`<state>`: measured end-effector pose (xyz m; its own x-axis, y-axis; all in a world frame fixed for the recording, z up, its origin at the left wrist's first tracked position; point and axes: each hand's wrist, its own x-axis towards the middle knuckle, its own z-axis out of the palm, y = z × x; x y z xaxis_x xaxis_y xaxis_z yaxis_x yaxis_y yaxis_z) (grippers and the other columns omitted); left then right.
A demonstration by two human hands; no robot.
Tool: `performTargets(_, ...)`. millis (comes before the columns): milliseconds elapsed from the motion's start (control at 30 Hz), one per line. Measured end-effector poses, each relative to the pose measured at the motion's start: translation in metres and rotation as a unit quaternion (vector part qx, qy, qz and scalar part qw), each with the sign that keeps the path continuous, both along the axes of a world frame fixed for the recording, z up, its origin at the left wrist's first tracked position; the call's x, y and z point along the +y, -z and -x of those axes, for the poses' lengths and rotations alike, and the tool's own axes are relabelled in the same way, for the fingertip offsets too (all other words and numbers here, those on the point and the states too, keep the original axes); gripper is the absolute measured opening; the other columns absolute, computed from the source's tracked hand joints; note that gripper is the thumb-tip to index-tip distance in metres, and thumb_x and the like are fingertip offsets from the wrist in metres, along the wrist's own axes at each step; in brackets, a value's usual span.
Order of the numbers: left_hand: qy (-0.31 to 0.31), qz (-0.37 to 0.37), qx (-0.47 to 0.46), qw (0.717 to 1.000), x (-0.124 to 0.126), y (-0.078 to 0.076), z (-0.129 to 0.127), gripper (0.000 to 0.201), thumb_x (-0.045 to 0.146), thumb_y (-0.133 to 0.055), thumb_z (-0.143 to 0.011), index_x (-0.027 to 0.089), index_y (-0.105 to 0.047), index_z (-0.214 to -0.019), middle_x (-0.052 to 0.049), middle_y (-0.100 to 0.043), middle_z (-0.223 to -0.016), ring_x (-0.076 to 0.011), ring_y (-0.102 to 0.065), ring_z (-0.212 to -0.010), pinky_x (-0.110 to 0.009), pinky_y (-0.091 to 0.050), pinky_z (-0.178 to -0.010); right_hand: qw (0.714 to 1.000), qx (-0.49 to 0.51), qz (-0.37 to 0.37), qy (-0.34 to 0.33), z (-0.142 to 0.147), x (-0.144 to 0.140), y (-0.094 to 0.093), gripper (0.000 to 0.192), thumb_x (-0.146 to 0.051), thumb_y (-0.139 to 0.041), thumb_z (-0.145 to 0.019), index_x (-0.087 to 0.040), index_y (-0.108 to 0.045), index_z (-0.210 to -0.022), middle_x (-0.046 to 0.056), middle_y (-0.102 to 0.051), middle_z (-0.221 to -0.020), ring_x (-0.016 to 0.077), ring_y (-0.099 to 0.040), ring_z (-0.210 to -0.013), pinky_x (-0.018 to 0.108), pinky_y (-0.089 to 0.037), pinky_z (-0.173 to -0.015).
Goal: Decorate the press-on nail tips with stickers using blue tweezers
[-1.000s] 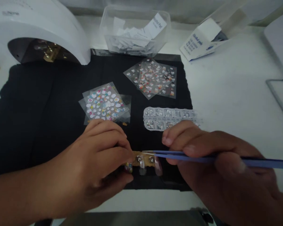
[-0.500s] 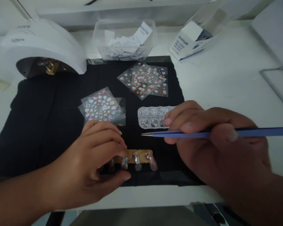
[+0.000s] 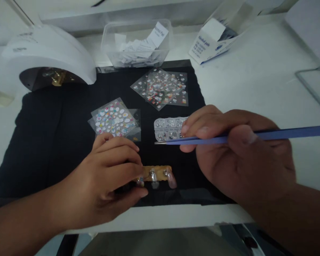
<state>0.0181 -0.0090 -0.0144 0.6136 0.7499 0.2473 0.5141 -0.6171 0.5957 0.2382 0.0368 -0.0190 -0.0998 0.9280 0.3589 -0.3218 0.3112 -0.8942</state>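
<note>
My right hand (image 3: 245,149) pinches blue tweezers (image 3: 210,140) with bare metal tips that point left and seem closed together. They hover over the black cloth, just below a clear case of rhinestones (image 3: 166,128) in small compartments, which the fingers partly hide. My left hand (image 3: 106,181) is closed round the left part of a yellowish nail display stand (image 3: 160,173), thumb in front and fingers behind. A decorated nail tip (image 3: 140,182) shows between thumb and index finger. To its right, a clear nail tip (image 3: 154,179) and a pinkish nail tip (image 3: 172,179) sit on the stand.
Nail sticker sheets (image 3: 114,119) lie behind my left hand, and more sticker sheets (image 3: 162,87) lie further back on the black cloth (image 3: 56,142). A white nail lamp (image 3: 53,49), a plastic tub of alcohol pads (image 3: 137,46) and an alcohol pad box (image 3: 212,42) stand behind.
My right hand with the tweezers has moved up and slightly left. My left thumb and index finger have drawn closer round the decorated nail tip. The view has shifted slightly.
</note>
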Motion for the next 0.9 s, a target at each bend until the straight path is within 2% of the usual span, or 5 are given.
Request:
performTargets(200, 0.0, 0.008, -0.001, 1.0, 0.0006, 0.002, -0.0007, 0.014, 0.018, -0.075, -0.085, 0.02, -0.064, -0.093, -0.001, -0.069, -0.094, -0.0202, -0.059, -0.106, -0.041, -0.043, -0.094, 1.0, 0.008, 0.015, -0.009, -0.0015, -0.001, -0.0011, 0.019, -0.023, -0.068, -0.089, -0.018, -0.079, -0.074, 0.0, -0.067, -0.063, 0.0143, -0.066, -0.062, 0.031, -0.05, -0.055)
performTargets(367, 0.023, -0.002, -0.018, 1.0, 0.0012, 0.0059, 0.0016, 0.022, 0.017, -0.076, -0.084, 0.018, -0.06, -0.098, -0.001, -0.068, -0.094, -0.0193, -0.057, -0.104, -0.039, -0.045, -0.095, 1.0, 0.015, 0.001, -0.007, -0.0027, 0.0006, -0.0013, 0.021, -0.024, -0.068, -0.09, -0.017, -0.08, -0.074, -0.001, -0.068, -0.063, 0.0139, -0.065, -0.059, 0.033, -0.049, -0.056)
performTargets(567, 0.032, -0.006, -0.015, 0.999, 0.0042, 0.0072, 0.0032, 0.019, 0.017, -0.076, -0.084, 0.018, -0.062, -0.098, -0.002, -0.067, -0.096, -0.0184, -0.057, -0.103, -0.037, -0.045, -0.094, 1.0, 0.014, 0.006, -0.001, -0.0023, 0.0015, -0.0023, 0.02, -0.022, -0.068, -0.089, -0.017, -0.08, -0.074, -0.001, -0.068, -0.062, 0.0135, -0.065, -0.057, 0.033, -0.048, -0.055)
performTargets(900, 0.003, 0.005, -0.004, 1.0, 0.0004, 0.0045, 0.0011, 0.018, 0.02, -0.077, -0.085, 0.019, -0.061, -0.093, 0.0, -0.071, -0.094, -0.0193, -0.06, -0.104, -0.04, -0.043, -0.093, 1.0, 0.007, 0.008, 0.004, -0.0029, 0.0008, -0.0014, 0.022, -0.022, -0.065, -0.09, -0.019, -0.079, -0.074, 0.0, -0.067, -0.061, 0.0152, -0.065, -0.059, 0.034, -0.049, -0.057)
